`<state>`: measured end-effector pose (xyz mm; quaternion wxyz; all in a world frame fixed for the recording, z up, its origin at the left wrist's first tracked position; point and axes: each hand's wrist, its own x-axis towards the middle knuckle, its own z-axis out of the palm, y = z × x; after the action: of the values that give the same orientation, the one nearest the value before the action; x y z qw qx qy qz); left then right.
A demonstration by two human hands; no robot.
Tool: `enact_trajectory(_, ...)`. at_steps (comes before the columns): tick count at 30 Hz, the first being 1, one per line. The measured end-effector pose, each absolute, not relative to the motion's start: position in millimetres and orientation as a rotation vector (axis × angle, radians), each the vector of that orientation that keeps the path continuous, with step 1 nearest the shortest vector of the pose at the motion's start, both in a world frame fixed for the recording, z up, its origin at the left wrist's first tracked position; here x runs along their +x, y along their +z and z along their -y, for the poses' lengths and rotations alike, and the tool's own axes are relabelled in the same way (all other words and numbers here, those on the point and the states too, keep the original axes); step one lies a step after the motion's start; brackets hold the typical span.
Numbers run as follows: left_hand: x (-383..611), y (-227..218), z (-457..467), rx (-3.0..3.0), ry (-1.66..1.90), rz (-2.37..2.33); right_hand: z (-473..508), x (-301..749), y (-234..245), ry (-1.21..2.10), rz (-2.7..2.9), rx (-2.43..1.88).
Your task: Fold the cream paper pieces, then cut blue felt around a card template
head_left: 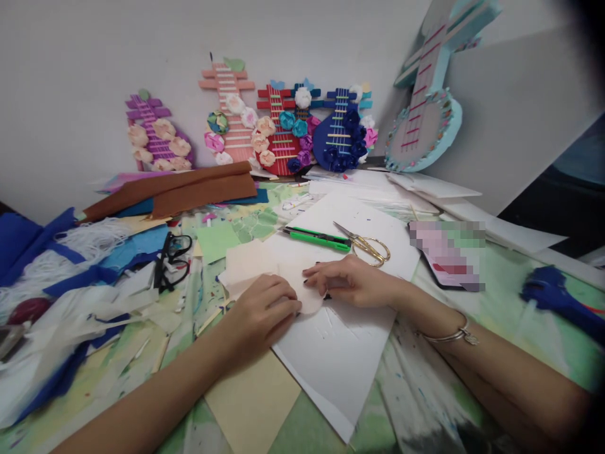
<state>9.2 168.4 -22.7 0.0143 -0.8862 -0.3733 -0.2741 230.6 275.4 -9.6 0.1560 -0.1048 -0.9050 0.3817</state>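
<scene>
Head cam: left hand (265, 306) and right hand (359, 284) both have fingertips on one pale paper piece (309, 306) between them, atop the white sheet (340, 366); can't tell if either's gripping. One gold scissors (369, 249), one phone (442, 261) (screen pixelated), at least six guitar shapes (324, 142), some half hidden.

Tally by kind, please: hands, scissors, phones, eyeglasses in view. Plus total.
Hands, left hand and right hand: 2
Scissors: 1 pair
Phone: 1
Eyeglasses: 1 pair
Total: 5, each pair as one
</scene>
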Motion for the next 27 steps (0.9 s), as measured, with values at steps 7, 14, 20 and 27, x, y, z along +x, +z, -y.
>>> enact_trajectory(7, 4, -28, -172, -2.824, -0.965, 1.094, -279, 233, -7, 1.031, 2.662, -0.256)
enact_trajectory(14, 3, -21, -172, -2.975, -1.005, 1.23, -282, 236, -4, 0.93, 2.764, -0.214)
enact_trajectory(20, 6, -16, -172, -3.077, -0.984, 1.412, -274, 229, -2, 0.832, 2.716, -0.201)
enact_trajectory(27, 7, -16, -171, -3.073, -0.989, 1.614, -259, 219, -7, 0.859, 2.607, -0.369)
